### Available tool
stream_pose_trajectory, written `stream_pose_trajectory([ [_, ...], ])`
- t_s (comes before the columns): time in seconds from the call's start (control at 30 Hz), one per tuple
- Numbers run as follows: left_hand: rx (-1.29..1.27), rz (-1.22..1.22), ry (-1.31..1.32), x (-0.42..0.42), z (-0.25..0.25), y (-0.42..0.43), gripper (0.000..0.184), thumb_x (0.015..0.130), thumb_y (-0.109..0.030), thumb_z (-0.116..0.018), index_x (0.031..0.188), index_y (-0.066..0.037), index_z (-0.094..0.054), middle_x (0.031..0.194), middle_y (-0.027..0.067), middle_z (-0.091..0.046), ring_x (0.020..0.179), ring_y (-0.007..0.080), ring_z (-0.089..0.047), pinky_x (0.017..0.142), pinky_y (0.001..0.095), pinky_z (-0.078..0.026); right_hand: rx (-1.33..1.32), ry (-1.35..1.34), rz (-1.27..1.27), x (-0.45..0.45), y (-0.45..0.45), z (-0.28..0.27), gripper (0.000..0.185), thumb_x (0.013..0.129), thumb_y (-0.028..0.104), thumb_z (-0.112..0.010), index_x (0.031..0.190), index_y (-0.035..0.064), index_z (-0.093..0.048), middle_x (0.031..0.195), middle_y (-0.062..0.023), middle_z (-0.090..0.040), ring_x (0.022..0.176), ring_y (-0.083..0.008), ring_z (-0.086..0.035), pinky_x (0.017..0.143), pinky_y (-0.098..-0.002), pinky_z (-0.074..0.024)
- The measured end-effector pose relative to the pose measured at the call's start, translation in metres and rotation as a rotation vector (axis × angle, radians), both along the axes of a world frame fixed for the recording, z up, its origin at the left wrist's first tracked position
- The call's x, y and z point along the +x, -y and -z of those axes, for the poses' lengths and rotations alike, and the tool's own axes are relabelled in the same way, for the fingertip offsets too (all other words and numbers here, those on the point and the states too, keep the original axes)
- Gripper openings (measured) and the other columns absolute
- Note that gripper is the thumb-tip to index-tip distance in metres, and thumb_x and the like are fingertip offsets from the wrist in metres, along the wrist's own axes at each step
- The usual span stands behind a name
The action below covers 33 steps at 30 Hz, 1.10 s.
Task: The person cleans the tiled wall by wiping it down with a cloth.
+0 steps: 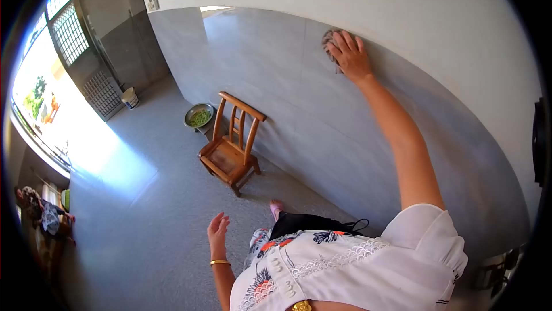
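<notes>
My right hand [352, 57] presses a crumpled brownish-grey cloth [330, 44] against the upper part of the grey wall panel [276, 64], just under the white wall. The arm is stretched out and up. Low in front of my body, my left hand [218, 231] hangs with its fingers apart and nothing in it. A gold bangle [220, 262] circles that wrist. The wooden chair [230, 150] stands upright beside the wall, beyond my left hand.
Behind the chair, a metal bowl of green vegetables [199, 116] rests on a low support. A white bucket [130, 98] stands near the open door [80, 52]. At the far left sits a person [49, 216]. Metal pots [491, 271] show at the lower right.
</notes>
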<state>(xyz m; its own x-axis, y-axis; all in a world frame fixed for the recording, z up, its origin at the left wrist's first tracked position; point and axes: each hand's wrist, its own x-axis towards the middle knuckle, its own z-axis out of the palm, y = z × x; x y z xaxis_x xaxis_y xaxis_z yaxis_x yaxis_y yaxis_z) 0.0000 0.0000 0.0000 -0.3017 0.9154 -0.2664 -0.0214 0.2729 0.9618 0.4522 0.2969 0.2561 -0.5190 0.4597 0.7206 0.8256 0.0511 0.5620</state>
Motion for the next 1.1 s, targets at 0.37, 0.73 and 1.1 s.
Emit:
stream_pose_trajectory([
  [0.37,-0.085,0.115,-0.036,0.003,0.039,0.038,0.031,0.083,-0.019,-0.057,0.112,-0.007,-0.056,0.095,0.0022,-0.062,0.078,0.0097,-0.057,0.062,0.0226,-0.041,0.221,-0.270,0.420,0.205,0.260,0.067,0.073,0.055,0.023,-0.077,0.120,0.0255,-0.043,0.131,-0.0056,-0.036,0.119,-0.0271,-0.035,0.088,-0.0470,-0.0293],
  [0.73,-0.178,0.202,-0.149,0.033,0.021,0.011,0.030,0.082,-0.019,-0.057,0.110,-0.008,-0.056,0.093,0.0014,-0.063,0.078,0.0087,-0.057,0.062,0.0220,-0.040,0.486,-1.176,0.176,0.176,0.205,0.130,0.042,0.067,0.019,-0.059,0.107,0.0108,-0.050,0.111,-0.0106,-0.048,0.102,-0.0316,-0.045,0.082,-0.0452,-0.0346],
  [1.1,-0.153,0.541,-0.161,0.166,0.014,-0.053,0.034,0.083,-0.024,-0.057,0.113,-0.009,-0.055,0.096,0.0013,-0.062,0.082,0.0094,-0.057,0.066,0.0237,-0.040,0.287,-0.384,0.391,0.294,0.348,0.117,0.066,0.053,0.027,-0.074,0.113,0.0220,-0.047,0.124,-0.0106,-0.040,0.115,-0.0344,-0.036,0.083,-0.0503,-0.0304],
])
